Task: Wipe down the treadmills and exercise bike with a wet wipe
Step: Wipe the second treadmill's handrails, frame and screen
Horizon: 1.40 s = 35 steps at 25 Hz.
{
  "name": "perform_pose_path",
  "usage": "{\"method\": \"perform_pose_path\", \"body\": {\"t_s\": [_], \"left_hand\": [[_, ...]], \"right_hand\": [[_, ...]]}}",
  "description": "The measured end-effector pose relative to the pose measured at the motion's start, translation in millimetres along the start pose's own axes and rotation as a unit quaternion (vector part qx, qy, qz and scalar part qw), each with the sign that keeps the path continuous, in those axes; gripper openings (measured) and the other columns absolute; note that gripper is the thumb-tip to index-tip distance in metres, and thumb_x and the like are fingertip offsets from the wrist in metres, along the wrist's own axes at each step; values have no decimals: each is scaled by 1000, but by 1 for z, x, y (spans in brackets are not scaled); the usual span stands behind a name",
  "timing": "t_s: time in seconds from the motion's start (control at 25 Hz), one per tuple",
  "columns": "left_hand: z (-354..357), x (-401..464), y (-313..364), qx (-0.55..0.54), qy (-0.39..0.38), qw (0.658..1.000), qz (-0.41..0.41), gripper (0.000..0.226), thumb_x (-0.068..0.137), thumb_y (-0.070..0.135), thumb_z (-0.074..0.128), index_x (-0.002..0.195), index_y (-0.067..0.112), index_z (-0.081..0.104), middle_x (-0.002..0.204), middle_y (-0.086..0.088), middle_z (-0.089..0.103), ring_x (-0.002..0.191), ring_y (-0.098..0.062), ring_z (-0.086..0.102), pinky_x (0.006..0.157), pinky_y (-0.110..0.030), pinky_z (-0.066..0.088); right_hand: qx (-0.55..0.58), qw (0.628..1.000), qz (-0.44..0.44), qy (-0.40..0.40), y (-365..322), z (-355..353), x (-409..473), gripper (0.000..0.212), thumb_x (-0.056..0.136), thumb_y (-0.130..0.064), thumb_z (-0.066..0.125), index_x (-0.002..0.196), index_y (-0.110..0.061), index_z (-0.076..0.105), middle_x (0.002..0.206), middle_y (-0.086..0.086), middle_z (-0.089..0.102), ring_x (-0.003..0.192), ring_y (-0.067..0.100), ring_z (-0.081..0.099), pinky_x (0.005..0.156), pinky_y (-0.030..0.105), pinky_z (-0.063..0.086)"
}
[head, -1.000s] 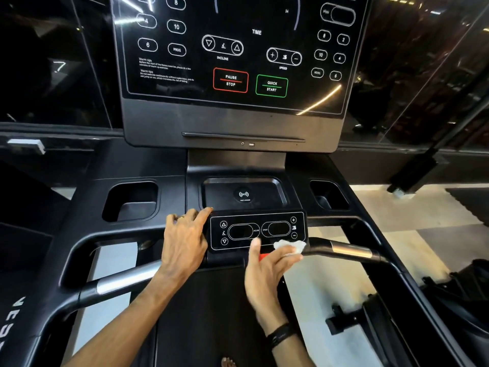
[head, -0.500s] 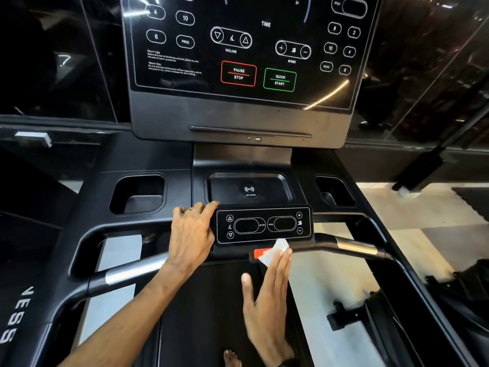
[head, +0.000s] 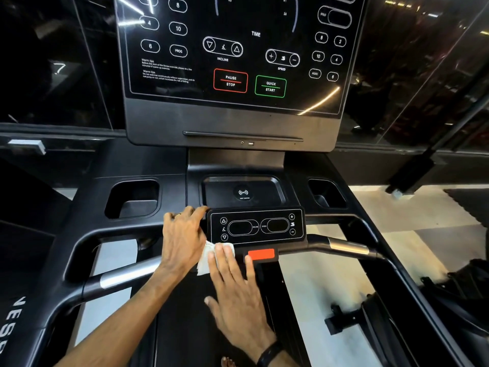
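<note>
Right hand (head: pixel 235 290) and wet wipe (head: pixel 209 256) slid left, red tab (head: pixel 261 254) uncovered

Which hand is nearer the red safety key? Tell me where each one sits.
Right. The right hand presses the wet wipe flat just left of the red safety key, its index fingertip beside it. The left hand rests farther left, at the small control panel's left edge.

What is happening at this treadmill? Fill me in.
A person is wiping the treadmill. The right hand presses a white wet wipe with flat fingers against the front edge below the small control panel, just left of the red safety key. The left hand rests on the console beside that panel.
</note>
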<state>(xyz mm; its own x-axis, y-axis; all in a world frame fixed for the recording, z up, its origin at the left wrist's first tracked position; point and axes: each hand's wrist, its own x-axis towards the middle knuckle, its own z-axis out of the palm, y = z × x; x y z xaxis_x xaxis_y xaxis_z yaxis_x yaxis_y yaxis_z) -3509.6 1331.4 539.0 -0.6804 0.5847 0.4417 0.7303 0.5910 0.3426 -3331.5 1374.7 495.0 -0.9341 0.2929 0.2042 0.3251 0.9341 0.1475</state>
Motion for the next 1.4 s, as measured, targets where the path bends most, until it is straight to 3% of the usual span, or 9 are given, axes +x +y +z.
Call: {"method": "perform_pose_path", "body": {"t_s": [0.12,0.28,0.52,0.68,0.8,0.92,1.0,1.16,1.4], "left_hand": [[0,-1,0,3,-6,1000,-13,42,74,-5,58,109,14,70,79,-5,66,63,-29,59,74,-41,38],[0,-1,1,11,-9,1000,-11,42,73,-6,60,109,13,70,78,-5,66,61,-28,57,73,-41,38],[-1,-1,2,-33,-4,999,-23,39,83,12,39,110,12,67,83,-4,69,68,-26,61,75,-41,40],[-1,-2,4,-108,12,992,-71,31,88,16,41,110,10,62,88,-3,71,72,-26,64,76,-39,37],[-2,-6,2,-124,23,990,-64,29,87,6,52,115,10,55,89,-1,68,72,-25,61,73,-36,30],[-4,-7,1,-113,27,992,-42,35,84,16,45,118,12,51,87,2,65,67,-24,57,71,-36,27],[-4,-5,0,-94,22,995,-29,38,81,10,42,117,12,53,88,1,68,66,-25,60,72,-38,32],[-2,-5,-1,-69,4,997,-43,54,69,-14,53,118,10,55,83,-2,70,70,-26,65,75,-40,37],[0,-4,3,-63,5,997,-54,51,73,-13,56,118,11,57,79,2,70,70,-25,64,76,-35,32]], "right_hand": [[-11,996,87,-1,19,1,-5,96,88,-53,61,160,-9,16,168,11,8,155,27,10,122,56,7],[46,986,157,2,-4,-7,7,92,93,-59,39,158,0,12,167,20,4,154,36,6,121,56,8],[80,994,56,39,14,-26,46,86,100,-55,42,160,-4,6,168,15,-2,155,31,-2,122,54,-1],[81,996,-4,25,29,-37,65,75,105,-56,21,161,-8,7,169,10,-1,156,25,-6,123,52,-5],[93,995,-18,35,27,-51,89,76,103,-61,16,157,-9,24,163,8,26,153,27,15,123,52,-8],[90,995,-4,49,27,-64,108,68,102,-62,14,134,-14,51,123,-2,56,122,20,48,124,52,-5],[87,994,20,64,41,-63,107,66,101,-64,10,122,-21,56,112,-8,60,110,16,53,125,50,-5],[76,988,100,89,111,-44,83,61,104,-59,11,121,-27,60,116,-12,62,116,12,55,125,50,-3],[143,963,208,92,157,-37,70,53,101,-55,23,122,-26,62,122,-12,61,120,13,53,125,47,-3]]}}
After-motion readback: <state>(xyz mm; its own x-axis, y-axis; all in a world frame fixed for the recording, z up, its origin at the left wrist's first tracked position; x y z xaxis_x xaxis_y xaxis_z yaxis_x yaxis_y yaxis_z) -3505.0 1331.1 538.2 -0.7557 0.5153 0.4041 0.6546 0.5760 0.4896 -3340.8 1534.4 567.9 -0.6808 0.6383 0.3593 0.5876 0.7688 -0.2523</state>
